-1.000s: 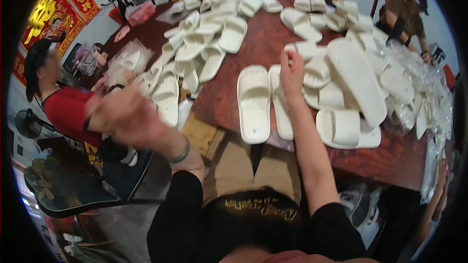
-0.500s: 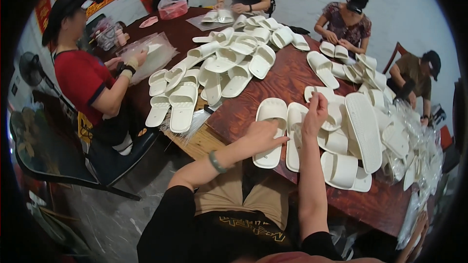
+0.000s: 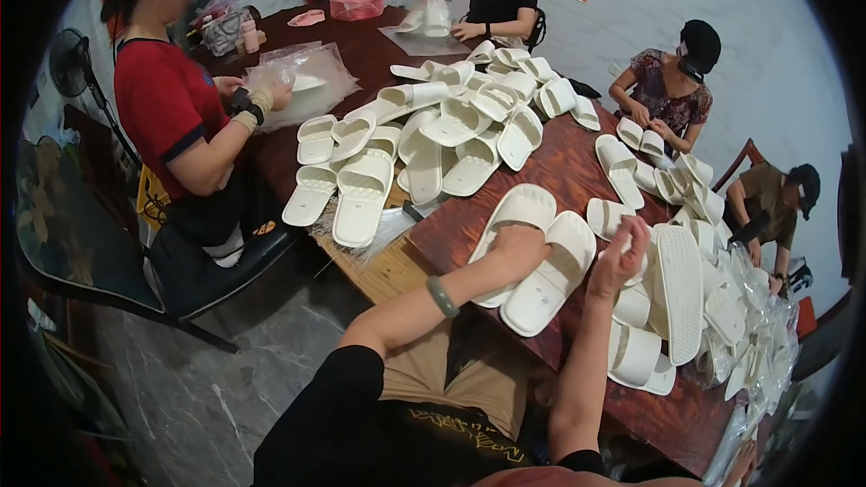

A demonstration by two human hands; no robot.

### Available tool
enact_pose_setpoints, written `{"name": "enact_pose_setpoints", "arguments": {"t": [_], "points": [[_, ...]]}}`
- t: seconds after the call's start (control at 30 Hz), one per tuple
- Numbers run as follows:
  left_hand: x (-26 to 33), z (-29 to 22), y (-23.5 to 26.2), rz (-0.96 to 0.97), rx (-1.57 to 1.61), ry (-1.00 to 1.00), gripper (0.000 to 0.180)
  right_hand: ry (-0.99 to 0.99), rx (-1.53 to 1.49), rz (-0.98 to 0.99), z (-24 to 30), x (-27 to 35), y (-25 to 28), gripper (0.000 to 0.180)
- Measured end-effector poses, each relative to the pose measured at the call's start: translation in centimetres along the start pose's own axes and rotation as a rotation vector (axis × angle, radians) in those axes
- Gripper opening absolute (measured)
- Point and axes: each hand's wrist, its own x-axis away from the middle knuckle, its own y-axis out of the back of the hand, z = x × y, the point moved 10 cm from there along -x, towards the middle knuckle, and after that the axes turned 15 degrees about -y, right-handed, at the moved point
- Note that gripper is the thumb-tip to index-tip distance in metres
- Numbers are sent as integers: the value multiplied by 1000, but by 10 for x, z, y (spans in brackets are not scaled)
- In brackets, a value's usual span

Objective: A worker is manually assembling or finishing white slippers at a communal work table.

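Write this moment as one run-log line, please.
left hand: resting on white slipper pair | right hand: raised, empty | table: brown

Two slippers (image 3: pixel 532 257) lie side by side at the near edge of the table (image 3: pixel 577 171), with the left hand (image 3: pixel 520 241) resting on them. The right hand (image 3: pixel 621 252) is raised just right of the pair. Further right sits a stack of slippers (image 3: pixel 681 293), with plastic bags (image 3: pixel 767 343) beyond it. A larger slipper pile (image 3: pixel 433 126) lies far left. A seated person (image 3: pixel 180 117) is at the table's left side.
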Motion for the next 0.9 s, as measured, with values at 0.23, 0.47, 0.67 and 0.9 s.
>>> {"name": "enact_pose_setpoints", "arguments": {"t": [0.23,0.47,0.67,0.9], "points": [[18,55,126,-270,-105,-43,38,-260,-108,140,-77,16,-27,12],[-24,192,222,-273,-52,138,43,-163,-17,309,-59,45,-61,5],[15,317,163,-530,168,304,51,-110,20,275,-58,43,-64,4],[39,333,214,-587,-394,506,42,-133,-23,280,-64,40,-68,3]]}}
